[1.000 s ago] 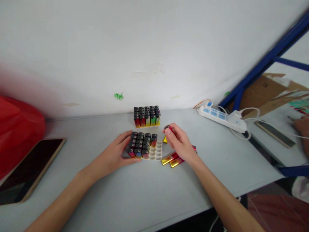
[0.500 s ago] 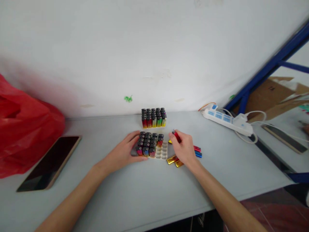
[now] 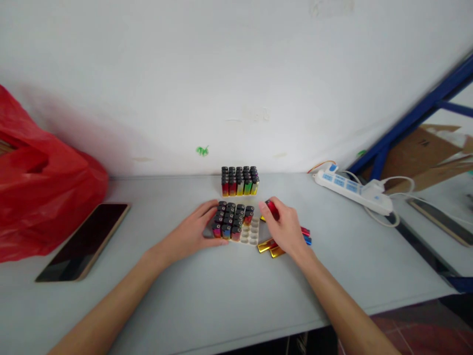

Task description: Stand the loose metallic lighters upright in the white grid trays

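A pale tray with round-ended slots stands on the table, its left part filled with upright black-topped lighters. My left hand grips the tray's left end, thumb along the front and fingers behind. Bare slots show at the tray's right end. Just right of them, my right hand pinches a red lighter between thumb and fingers, apart from the tray. Loose gold lighters lie under and beside this hand, with a blue lighter and a red one partly covered by it.
Behind the tray, a block of upright lighters stands near the wall. A white power strip with cables lies at the right. At the left are a phone and a red plastic bag. A blue metal frame rises at the right.
The whole view has shifted slightly. My right hand still pinches the red lighter near the tray's right end, and my left hand keeps its grip on the tray.
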The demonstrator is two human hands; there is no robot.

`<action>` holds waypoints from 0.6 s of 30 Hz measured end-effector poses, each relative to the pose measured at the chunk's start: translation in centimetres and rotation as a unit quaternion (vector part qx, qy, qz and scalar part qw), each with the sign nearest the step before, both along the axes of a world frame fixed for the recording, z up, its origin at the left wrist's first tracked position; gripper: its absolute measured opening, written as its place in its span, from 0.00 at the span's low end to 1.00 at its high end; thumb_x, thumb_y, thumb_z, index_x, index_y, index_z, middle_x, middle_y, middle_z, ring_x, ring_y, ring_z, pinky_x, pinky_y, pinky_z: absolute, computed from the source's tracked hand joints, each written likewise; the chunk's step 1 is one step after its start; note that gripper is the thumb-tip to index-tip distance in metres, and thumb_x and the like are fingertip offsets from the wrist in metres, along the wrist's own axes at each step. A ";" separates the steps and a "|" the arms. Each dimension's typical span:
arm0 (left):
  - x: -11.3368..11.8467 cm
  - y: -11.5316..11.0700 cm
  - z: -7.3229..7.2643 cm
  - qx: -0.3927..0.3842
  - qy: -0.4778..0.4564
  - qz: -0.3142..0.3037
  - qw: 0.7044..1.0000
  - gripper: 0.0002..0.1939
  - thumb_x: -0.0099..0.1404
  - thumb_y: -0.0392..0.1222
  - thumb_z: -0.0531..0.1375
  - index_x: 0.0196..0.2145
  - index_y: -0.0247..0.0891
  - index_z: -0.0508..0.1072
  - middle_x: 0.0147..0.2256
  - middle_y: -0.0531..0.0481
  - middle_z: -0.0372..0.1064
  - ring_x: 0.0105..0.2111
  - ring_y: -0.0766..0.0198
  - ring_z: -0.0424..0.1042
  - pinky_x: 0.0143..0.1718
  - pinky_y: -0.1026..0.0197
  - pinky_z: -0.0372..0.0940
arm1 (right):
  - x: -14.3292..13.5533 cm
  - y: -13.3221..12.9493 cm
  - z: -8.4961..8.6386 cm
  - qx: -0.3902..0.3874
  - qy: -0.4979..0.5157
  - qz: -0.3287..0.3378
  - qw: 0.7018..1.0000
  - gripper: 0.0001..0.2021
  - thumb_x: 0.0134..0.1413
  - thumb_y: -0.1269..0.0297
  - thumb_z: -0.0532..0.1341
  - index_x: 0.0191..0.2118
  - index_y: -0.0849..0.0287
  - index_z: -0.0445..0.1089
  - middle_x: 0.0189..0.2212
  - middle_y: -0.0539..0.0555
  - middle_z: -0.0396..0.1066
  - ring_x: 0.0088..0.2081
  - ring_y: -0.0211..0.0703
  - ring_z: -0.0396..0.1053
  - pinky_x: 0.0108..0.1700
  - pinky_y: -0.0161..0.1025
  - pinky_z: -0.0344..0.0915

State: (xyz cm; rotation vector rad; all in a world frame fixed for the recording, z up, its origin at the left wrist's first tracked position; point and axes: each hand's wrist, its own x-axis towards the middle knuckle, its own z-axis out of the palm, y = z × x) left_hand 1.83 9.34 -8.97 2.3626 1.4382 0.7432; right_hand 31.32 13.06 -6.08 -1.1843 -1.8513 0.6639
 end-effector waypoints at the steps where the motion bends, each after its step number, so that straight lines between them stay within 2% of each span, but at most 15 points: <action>1: 0.0 0.0 0.0 0.002 0.000 0.000 1.000 0.41 0.64 0.69 0.72 0.63 0.40 0.75 0.69 0.34 0.68 0.68 0.35 0.71 0.72 0.35 0.67 | 0.1 0.0 0.1 -0.004 -0.004 0.017 1.000 0.20 0.76 0.47 0.55 0.32 0.52 0.60 0.21 0.44 0.60 0.25 0.41 0.58 0.32 0.39 0.53; 5: 0.2 0.0 0.2 0.005 -0.012 -0.004 1.000 0.40 0.63 0.70 0.73 0.60 0.40 0.77 0.68 0.34 0.70 0.68 0.36 0.72 0.73 0.36 0.67 | 1.0 0.1 0.6 0.023 -0.049 0.105 0.993 0.16 0.81 0.52 0.53 0.37 0.53 0.64 0.28 0.47 0.66 0.29 0.43 0.65 0.36 0.39 0.58; 10: 0.3 0.0 0.5 -0.003 -0.007 0.001 1.000 0.39 0.61 0.70 0.74 0.59 0.39 0.78 0.69 0.33 0.69 0.68 0.36 0.71 0.72 0.37 0.68 | 2.4 0.0 1.6 0.090 -0.112 0.163 0.976 0.19 0.81 0.56 0.56 0.34 0.54 0.64 0.33 0.51 0.68 0.35 0.44 0.67 0.40 0.40 0.61; 14: 0.1 0.0 0.3 -0.004 -0.010 0.002 1.000 0.39 0.60 0.70 0.74 0.58 0.41 0.78 0.68 0.35 0.70 0.68 0.37 0.71 0.72 0.38 0.68 | 2.9 0.0 1.9 0.066 -0.102 0.183 0.976 0.22 0.80 0.54 0.58 0.29 0.55 0.62 0.26 0.48 0.66 0.28 0.39 0.64 0.33 0.38 0.57; 18: -0.1 0.1 0.0 -0.006 -0.012 0.002 1.000 0.41 0.61 0.70 0.74 0.61 0.41 0.76 0.69 0.35 0.68 0.69 0.37 0.70 0.73 0.38 0.66 | 2.5 -0.1 1.1 0.010 -0.082 0.193 0.978 0.22 0.79 0.52 0.61 0.31 0.56 0.68 0.25 0.47 0.73 0.26 0.38 0.68 0.32 0.36 0.58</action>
